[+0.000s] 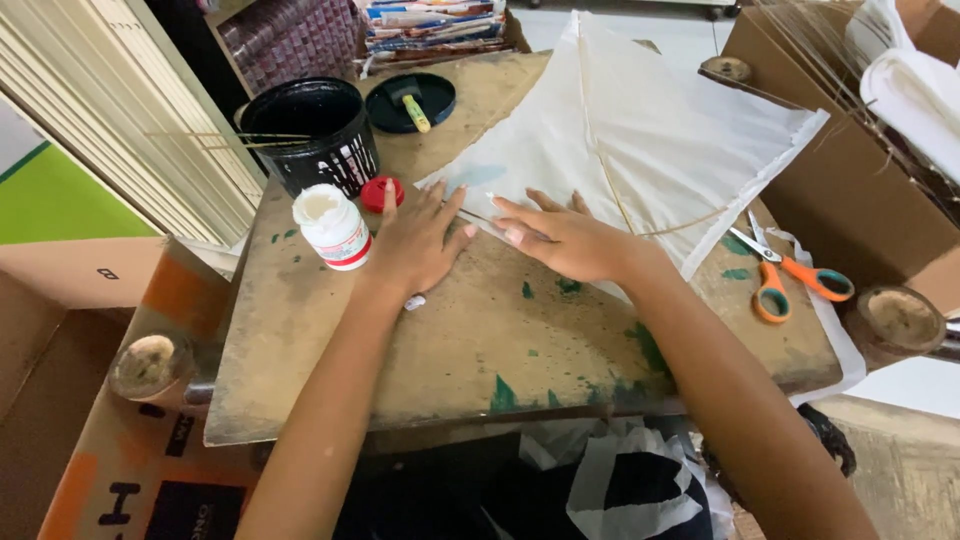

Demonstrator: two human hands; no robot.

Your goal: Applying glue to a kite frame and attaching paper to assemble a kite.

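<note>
A white paper kite (650, 130) is shown spread flat on a worn wooden board (400, 340), with thin sticks crossing its face. Both hands are laid open and palm-down at the kite's near left edge. The left hand (415, 245) is rested with fingers spread, its fingertips touching the paper's corner, while most of the palm is seen on bare board. The right hand (565, 240) is pressed flat on the paper just beside the left, fingers pointed leftward along the edge; nothing is gripped by either hand. The bulk of the kite is extended away from the hands toward the upper right. A white glue bottle (333, 227), uncapped, is stood just left of the left hand, and its red cap (380, 193) is placed beside the hand's fingertips. A black bucket (313, 135) is set behind the bottle, and a black lid (410, 103) holding a brush is seen beyond it. Orange-handled scissors (785, 275) are laid on the board to the right of the right forearm, near the kite's lower edge.
</note>
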